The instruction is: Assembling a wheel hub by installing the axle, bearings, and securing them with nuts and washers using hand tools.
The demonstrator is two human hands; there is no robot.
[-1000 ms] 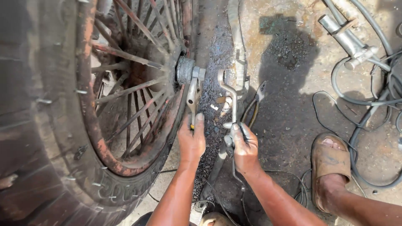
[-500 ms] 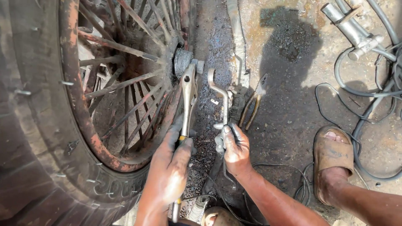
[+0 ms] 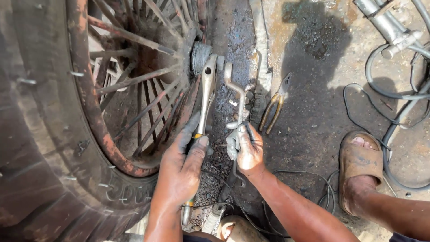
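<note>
- Clearly the work centres on the wheel hub (image 3: 200,56), so every place below is given from it.
- Left hand (image 3: 181,168): wrapped tight round the yellow-banded grip of a long spanner (image 3: 206,96), below the hub; the spanner's head sits on the axle fitting (image 3: 220,62) at the hub's right side.
- Right hand (image 3: 246,148): closed on the shank of a cranked wrench (image 3: 237,96), below and right of the hub; its upper end reaches up just beside the same fitting, though whether it is actually seated there cannot be told.
- Rusty spokes (image 3: 134,80) fan out left of the hub to a rusted rim (image 3: 92,105) and a worn tyre (image 3: 49,148).
- Pliers (image 3: 275,105) with yellowish handles lie on the oily ground (image 3: 313,112) right of the hub, untouched.
- Further right: a sandalled foot (image 3: 358,168), black cables (image 3: 394,96) and a metal pipe piece (image 3: 385,24) in the top corner.
- Judged progress: both tools are up at the axle and the wheel still looks mounted, with no loose nut lying anywhere, so the fitting seems not yet undone; the turning itself appears to be what remains.
</note>
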